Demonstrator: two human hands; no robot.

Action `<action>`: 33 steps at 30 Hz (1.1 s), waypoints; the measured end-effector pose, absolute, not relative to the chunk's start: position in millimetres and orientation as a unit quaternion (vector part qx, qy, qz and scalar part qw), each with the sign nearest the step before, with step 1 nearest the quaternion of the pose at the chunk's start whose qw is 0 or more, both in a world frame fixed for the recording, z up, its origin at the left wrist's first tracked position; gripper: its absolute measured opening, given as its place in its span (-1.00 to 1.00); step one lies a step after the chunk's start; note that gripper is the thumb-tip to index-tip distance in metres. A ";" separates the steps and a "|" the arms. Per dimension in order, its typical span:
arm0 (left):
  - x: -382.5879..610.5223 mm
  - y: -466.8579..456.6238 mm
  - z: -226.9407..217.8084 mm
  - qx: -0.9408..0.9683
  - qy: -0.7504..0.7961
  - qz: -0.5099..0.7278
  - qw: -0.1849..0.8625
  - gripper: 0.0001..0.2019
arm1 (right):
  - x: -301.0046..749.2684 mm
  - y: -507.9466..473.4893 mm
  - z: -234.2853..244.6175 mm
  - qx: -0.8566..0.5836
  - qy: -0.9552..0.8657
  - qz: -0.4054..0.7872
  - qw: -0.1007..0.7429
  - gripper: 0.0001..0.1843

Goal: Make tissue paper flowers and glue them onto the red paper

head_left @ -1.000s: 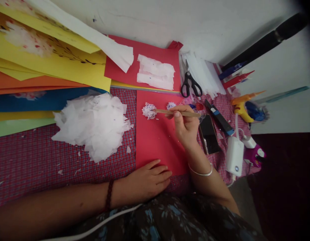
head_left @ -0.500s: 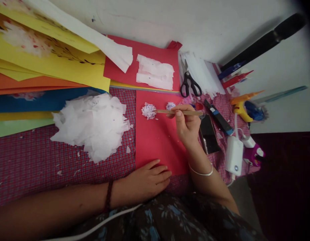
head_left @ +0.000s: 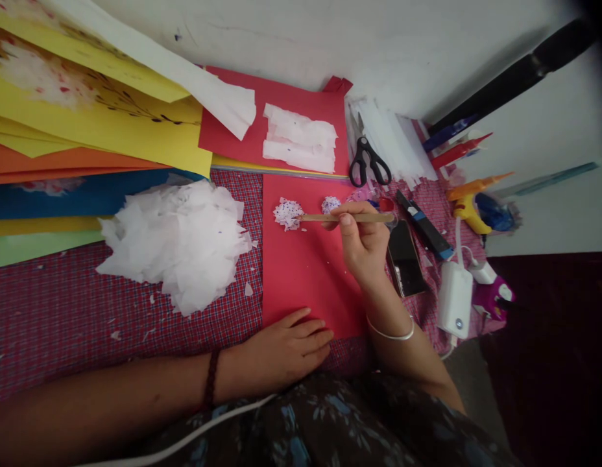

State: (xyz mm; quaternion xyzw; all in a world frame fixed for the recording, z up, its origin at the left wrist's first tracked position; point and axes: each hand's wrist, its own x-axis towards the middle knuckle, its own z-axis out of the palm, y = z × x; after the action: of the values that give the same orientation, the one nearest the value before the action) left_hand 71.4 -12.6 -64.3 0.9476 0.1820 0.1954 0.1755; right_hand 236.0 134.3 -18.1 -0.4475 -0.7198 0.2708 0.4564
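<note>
My right hand (head_left: 362, 243) is closed round a thin wooden stick (head_left: 347, 218), whose tip touches a small speckled paper flower (head_left: 288, 213) on a red paper sheet (head_left: 305, 272). A second, smaller paper flower (head_left: 331, 204) lies just beyond my fingers. My left hand (head_left: 281, 353) rests flat, fingers stretched out, on the near edge of the red sheet and holds nothing. The sheet lies on a red checked cloth (head_left: 87, 311).
A heap of white tissue pieces (head_left: 177, 240) lies left of the sheet. Stacked coloured papers (head_left: 87, 143) fill the far left. Scissors (head_left: 369, 162), a phone (head_left: 405, 259), a glue gun (head_left: 469, 204), a white charger (head_left: 454, 298) and pens (head_left: 451, 146) crowd the right.
Almost nothing has moved; the stick's tip stays at the speckled flower and the view has shifted very slightly.
</note>
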 end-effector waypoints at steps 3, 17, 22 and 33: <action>71.5 -12.2 -63.8 0.948 0.183 0.191 0.176 -0.71 | 235.0 130.3 -16.9 -0.434 -0.728 0.294 0.442 -0.77; 70.9 -12.9 -65.0 0.947 0.183 0.197 0.176 -0.71 | 239.6 139.3 -21.4 -0.450 -0.774 0.214 0.391 -0.72; 70.6 -12.9 -65.6 0.947 0.181 0.199 0.176 -0.71 | 244.4 143.4 -22.0 -0.461 -0.719 0.280 0.439 -0.72; 71.5 -12.6 -63.9 0.947 0.182 0.196 0.177 -0.70 | 239.4 138.1 -20.7 -0.447 -0.695 0.332 0.455 -0.72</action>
State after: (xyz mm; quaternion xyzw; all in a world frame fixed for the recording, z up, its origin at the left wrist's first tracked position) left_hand 71.5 -12.6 -63.9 0.9471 0.1821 0.1964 0.1770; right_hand 239.4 138.1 -20.7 -0.4467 -0.6948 0.3324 0.4552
